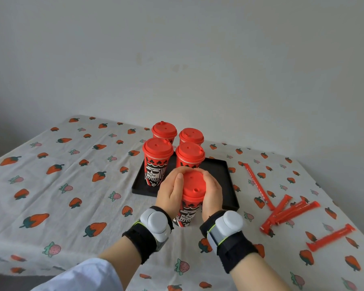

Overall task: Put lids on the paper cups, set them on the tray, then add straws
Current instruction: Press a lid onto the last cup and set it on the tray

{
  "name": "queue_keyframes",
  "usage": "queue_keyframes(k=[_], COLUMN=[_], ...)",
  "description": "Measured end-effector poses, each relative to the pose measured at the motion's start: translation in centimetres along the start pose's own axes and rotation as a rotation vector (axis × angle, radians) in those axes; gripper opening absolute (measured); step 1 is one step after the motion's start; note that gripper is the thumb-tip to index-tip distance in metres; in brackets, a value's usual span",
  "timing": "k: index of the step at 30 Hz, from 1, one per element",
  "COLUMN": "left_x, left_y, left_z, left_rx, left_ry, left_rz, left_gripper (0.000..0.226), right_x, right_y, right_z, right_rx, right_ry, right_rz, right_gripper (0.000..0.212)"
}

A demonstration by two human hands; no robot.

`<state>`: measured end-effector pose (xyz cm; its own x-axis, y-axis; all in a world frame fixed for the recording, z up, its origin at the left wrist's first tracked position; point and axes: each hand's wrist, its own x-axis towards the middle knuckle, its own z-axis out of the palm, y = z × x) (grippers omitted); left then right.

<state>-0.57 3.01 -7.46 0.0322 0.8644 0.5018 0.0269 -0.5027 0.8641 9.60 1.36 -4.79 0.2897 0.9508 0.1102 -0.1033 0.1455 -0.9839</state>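
Head view shows both hands curled round the lid [193, 183] of one paper cup [186, 215]: the left hand [170, 190] wraps its left side, the right hand [211, 194] its right. This cup stands upright on the strawberry tablecloth [51, 185], just on the near side of the black tray [219, 175]. The tray's bare patch lies ahead and to the right of the cup, so the right hand is the nearer one (a short lift forward looks enough). Four lidded cups [155, 171] stand beyond. The front two are on the tray, but the back pair's bases are hidden. Whether the held lid is fully seated I cannot tell, since fingers cover its rim. Wrapped straws [292, 211] lie well to the right.
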Motion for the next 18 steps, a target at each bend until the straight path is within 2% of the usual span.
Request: queue_keyframes(k=[5, 11, 14, 15, 16, 18], left_x=[-0.1, -0.3, -0.2, -0.2, -0.2, -0.4], left_y=[-0.3, 0.3, 1.0, 1.0, 1.2, 1.5], left_z=[-0.2, -0.4, -0.9, -1.0, -1.0, -0.9], left_rx=[-0.026, -0.011, 0.051, 0.064, 0.068, 0.054], left_ry=[-0.001, -0.032, -0.096, -0.111, -0.117, -0.089], left_rz=[-0.017, -0.059, -0.069, -0.074, -0.072, -0.087], left_gripper=[0.034, 0.035, 0.040, 0.043, 0.046, 0.049], right_x=[0.1, -0.3, -0.9, -1.2, -1.4, -2.3], right_y=[0.7, 0.6, 0.4, 0.6, 1.1, 2.5], right_z=[-0.8, -1.0, -1.9, -2.2, -2.5, -3.0], right_rx=[-0.066, -0.019, 0.035, 0.077, 0.084, -0.067], right_ry=[-0.077, -0.134, -0.238, -0.280, -0.300, -0.341], right_rz=[0.026, 0.066, 0.115, 0.137, 0.151, 0.100], right_gripper=[0.043, 0.043, 0.040, 0.044, 0.056, 0.084])
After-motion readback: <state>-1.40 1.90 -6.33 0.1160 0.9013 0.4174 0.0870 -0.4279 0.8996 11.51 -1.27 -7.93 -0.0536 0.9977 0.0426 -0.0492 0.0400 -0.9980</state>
